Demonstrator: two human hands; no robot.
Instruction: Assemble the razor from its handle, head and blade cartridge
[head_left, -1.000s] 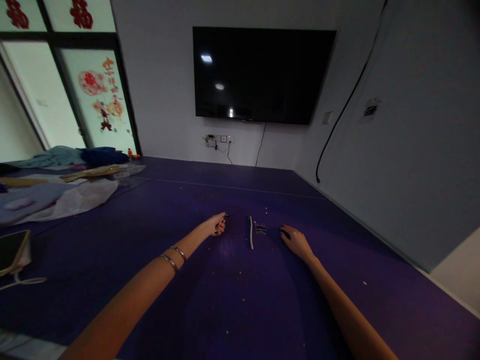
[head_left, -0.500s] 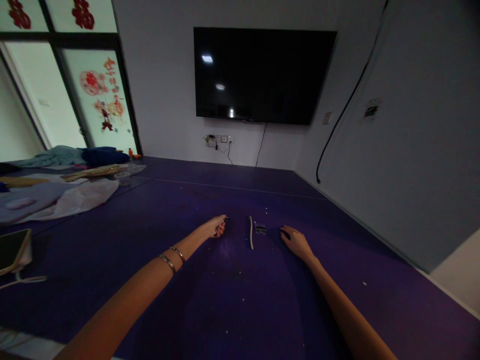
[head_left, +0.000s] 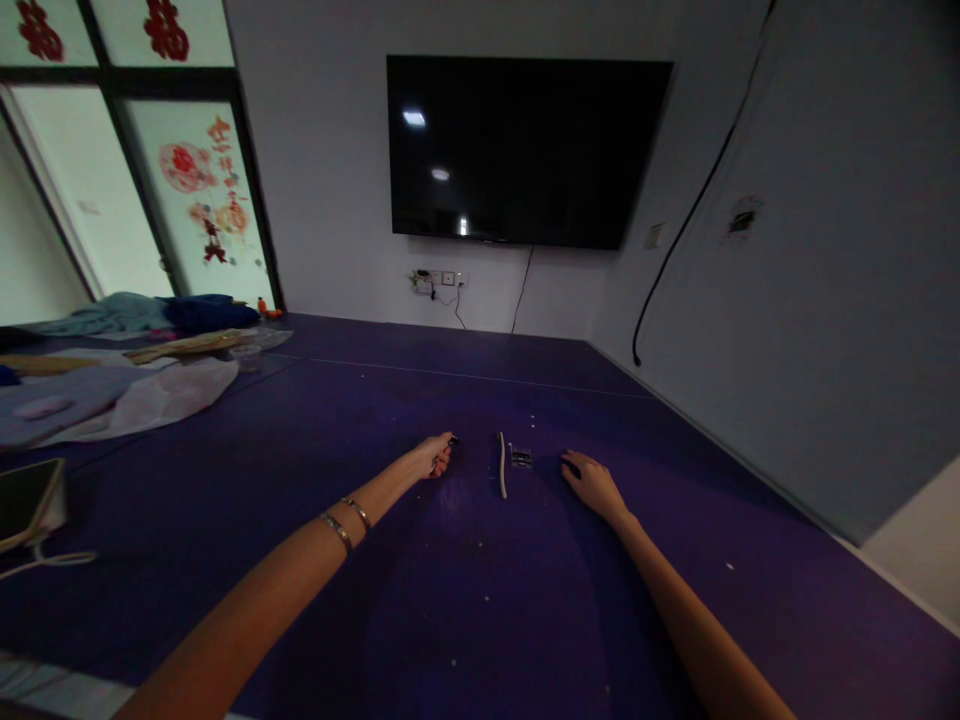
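My left hand is closed around a small, slim dark object, whose tip juts out past the thumb; its kind is too small to make out. To the right of that hand, a thin pale stick with a darker far end lies lengthwise on the purple surface. Just beside the stick lies a small clear packet with dark pieces in it. My right hand rests palm down on the surface, right of the packet and apart from it. Its fingers are loosely bent and slightly spread, with nothing seen in them.
At the left are a crumpled plastic bag, folded cloths and a phone-like device with a white cord. A television hangs on the far wall. A black cable dangles along the right wall. Small white specks dot the surface.
My left hand has shifted very slightly toward me, still closed on the dark object. My right hand, the stick and the packet stay where they were.
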